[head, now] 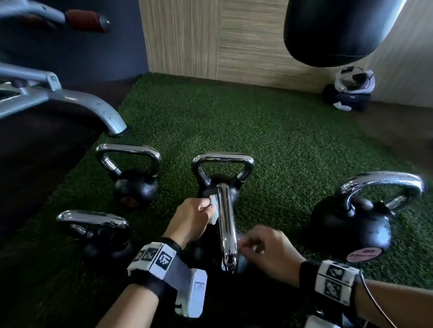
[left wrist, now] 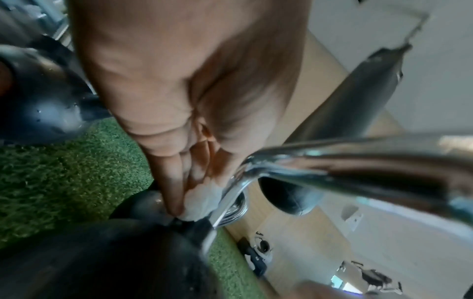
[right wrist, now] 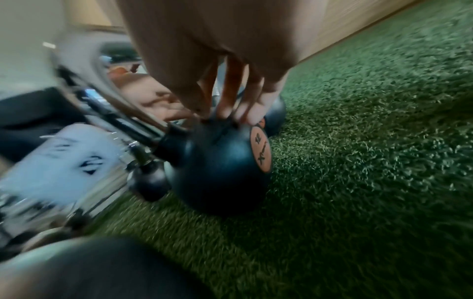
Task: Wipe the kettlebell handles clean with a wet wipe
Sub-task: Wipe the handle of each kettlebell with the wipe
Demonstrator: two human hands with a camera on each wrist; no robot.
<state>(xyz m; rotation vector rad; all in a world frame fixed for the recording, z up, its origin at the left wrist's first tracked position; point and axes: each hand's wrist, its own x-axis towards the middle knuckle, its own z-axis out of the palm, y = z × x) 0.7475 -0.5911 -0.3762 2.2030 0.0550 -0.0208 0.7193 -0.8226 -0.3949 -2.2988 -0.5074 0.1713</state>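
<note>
Green turf mat [head: 271, 126] holds five kettlebells, and the nearest kettlebell [head: 214, 248] is mid-wipe, so by my read the job is partway, with no way to tell which other handles are done. Left hand [head: 191, 217] pinches the wet wipe [head: 214, 208] against the far end of its chrome handle [head: 227, 225]; right hand [head: 266, 248] has fingers curled near the near end, grip unclear. Only the left wrist view shows the wipe [left wrist: 202, 200] pressed at the handle's base; only the right wrist view shows fingertips [right wrist: 227, 109] on a black ball.

5 kettlebells [head: 134, 177], 1 wet wipe [head: 213, 208], 2 hands [head: 191, 217].
</note>
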